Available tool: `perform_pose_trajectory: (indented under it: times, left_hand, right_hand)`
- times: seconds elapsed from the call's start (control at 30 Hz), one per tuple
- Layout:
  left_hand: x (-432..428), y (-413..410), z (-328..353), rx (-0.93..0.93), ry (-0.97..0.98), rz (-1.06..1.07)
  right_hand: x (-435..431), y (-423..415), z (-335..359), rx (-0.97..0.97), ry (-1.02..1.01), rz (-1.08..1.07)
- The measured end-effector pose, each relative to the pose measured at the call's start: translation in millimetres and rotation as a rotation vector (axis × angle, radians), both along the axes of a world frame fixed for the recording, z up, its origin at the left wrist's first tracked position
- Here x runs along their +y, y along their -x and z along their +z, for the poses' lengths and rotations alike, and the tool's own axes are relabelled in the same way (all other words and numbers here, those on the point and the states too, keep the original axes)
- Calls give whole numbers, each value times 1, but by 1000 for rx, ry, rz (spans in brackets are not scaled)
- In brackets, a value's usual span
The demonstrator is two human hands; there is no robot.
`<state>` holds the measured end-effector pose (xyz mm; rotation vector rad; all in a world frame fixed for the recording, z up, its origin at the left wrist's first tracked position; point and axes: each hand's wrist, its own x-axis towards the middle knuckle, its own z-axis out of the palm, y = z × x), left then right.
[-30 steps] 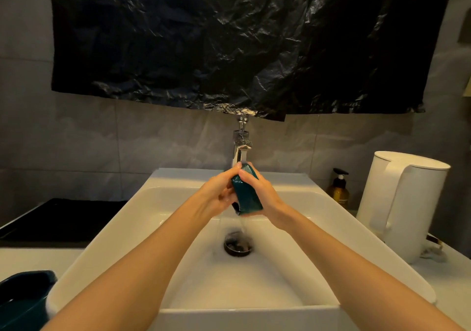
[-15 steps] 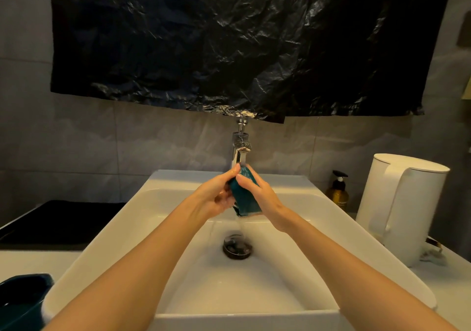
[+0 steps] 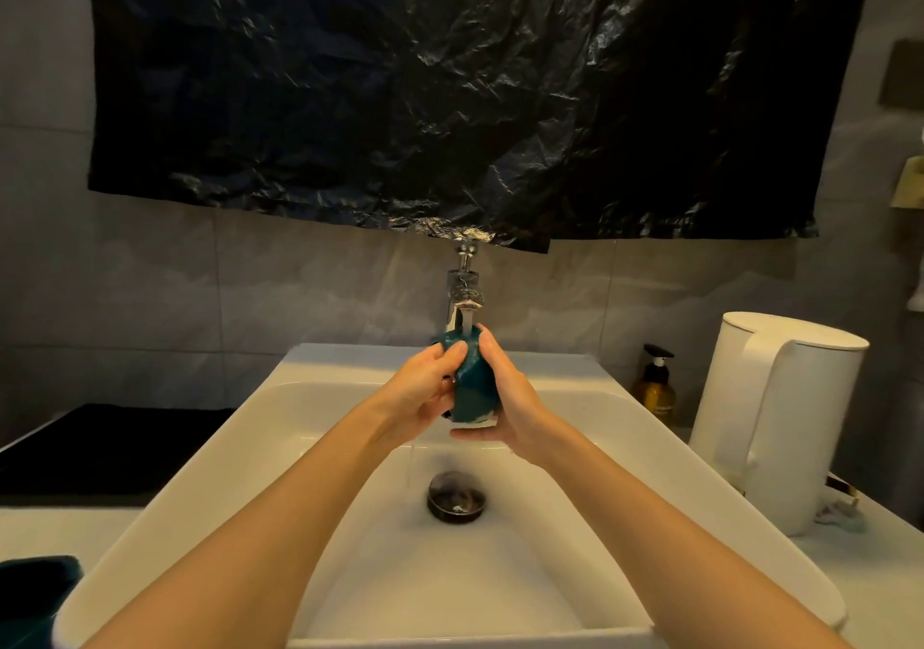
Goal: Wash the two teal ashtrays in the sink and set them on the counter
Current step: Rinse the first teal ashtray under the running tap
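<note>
**A:** In the head view, where is the ashtray that is being washed?

**B:** The teal ashtray [image 3: 475, 383] is held on edge above the white sink [image 3: 625, 448]. It sits right under the spout of the chrome faucet [image 3: 464, 298], with a hand on each side.

**A:** How do the hands hold it?

**B:** The left hand [image 3: 425, 391] is curled round its left side, with fingertips over the top edge. The right hand [image 3: 507, 398] grasps the right side, one digit reaching up to the top and the palm under the lower edge. Both are clamped on the same piece.

**A:** Is water running?

**B:** A thin stream drops from below the hands toward the dark drain [image 3: 456, 497], and the basin floor around it looks wet.

**A:** And the other one?

**B:** A second teal ashtray [image 3: 35, 583] stands on the white tabletop [image 3: 50, 528] at the lower left. It is just beside the sink's outer wall and partly cut off by the frame edge.

**A:** What else is around?

**B:** A white kettle [image 3: 780, 423] stands on the tabletop right of the sink. An amber pump bottle [image 3: 655, 388] sits between the kettle and the sink's back corner, near the tiled wall. A flat black surface [image 3: 100, 448] lies to the left, and I cannot tell what it is. A crinkled black plastic sheet [image 3: 450, 88] hangs on the wall, its lower edge just reaching the faucet's top.
</note>
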<state>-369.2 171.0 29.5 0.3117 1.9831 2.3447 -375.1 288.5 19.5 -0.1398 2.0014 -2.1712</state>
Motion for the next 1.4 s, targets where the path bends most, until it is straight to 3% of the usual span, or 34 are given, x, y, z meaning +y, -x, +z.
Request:
perform_pose_trajectory:
  times: [0.2, 0.33, 0.53, 0.8, 1.03, 1.2, 1.4]
  left_hand:
    - [-1, -2, -10, 163, 318, -16]
    - [2, -6, -12, 193, 380, -46]
    - [-2, -5, -10, 187, 319, -81]
    - [-6, -4, -10, 130, 217, -166]
    - [-3, -7, 8, -64, -190, -84]
    - [0, -9, 6, -175, -232, 86]
    - [-1, -11, 10, -140, -236, 59]
  right_hand:
    - [5, 7, 0, -57, 40, -20]
    - [9, 11, -3, -38, 16, -56]
    - [12, 11, -2, 93, -26, 27]
    - [12, 11, 0, -36, 102, 119]
    - [5, 3, 0, 96, 64, 143]
    - [6, 4, -8, 344, -177, 130]
    - [5, 1, -4, 245, -77, 121]
